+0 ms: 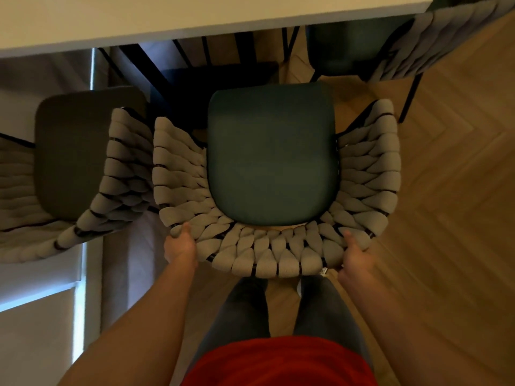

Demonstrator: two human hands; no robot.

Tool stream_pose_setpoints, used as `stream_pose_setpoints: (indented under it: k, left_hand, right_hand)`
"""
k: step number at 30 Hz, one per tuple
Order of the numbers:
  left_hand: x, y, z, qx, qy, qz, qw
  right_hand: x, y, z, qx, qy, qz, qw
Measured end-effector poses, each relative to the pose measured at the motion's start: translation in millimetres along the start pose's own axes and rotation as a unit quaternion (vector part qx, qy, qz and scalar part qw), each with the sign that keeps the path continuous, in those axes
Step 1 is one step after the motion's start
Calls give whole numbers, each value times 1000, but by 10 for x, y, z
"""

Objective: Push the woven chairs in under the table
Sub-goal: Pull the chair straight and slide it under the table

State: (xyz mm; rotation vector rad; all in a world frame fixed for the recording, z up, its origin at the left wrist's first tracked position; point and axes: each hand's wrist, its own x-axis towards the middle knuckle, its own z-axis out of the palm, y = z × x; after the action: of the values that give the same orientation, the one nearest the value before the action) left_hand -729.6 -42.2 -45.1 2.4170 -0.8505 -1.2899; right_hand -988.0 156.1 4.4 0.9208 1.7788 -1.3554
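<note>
A woven chair (pixel 276 254) with thick grey braided back and dark green seat cushion stands right below me, its seat front a little short of the white table edge (pixel 195 26). My left hand (pixel 181 243) grips the left rear corner of its curved back. My right hand (pixel 355 253) grips the right rear corner. A second woven chair (pixel 117 185) stands close on the left, almost touching. A third woven chair (pixel 434 43) at the top right sits partly under the table.
Black metal table legs (pixel 156 71) show under the tabletop ahead of the middle chair. Herringbone wood floor (pixel 451 207) spreads to the right. A grey curtain and bright window (pixel 41 302) lie at the left. My legs stand just behind the chair.
</note>
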Motion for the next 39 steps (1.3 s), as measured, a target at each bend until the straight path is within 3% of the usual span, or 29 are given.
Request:
stream_pose_setpoints:
  k: [9, 18, 27, 39]
  left_hand:
    - [407, -133, -324, 60, 35, -23, 997]
    - [337, 127, -526, 35, 40, -30, 998]
    - [569, 365, -510, -7, 11, -23, 1000]
    - [325, 497, -444, 39, 18, 2, 999]
  right_hand:
    - [-141, 232, 150, -29, -15, 37, 999]
    - [-219, 306, 366, -12, -39, 36, 999]
    - [-174, 259, 557, 1, -63, 53, 997]
    - [-121, 165, 574, -2, -70, 52, 996]
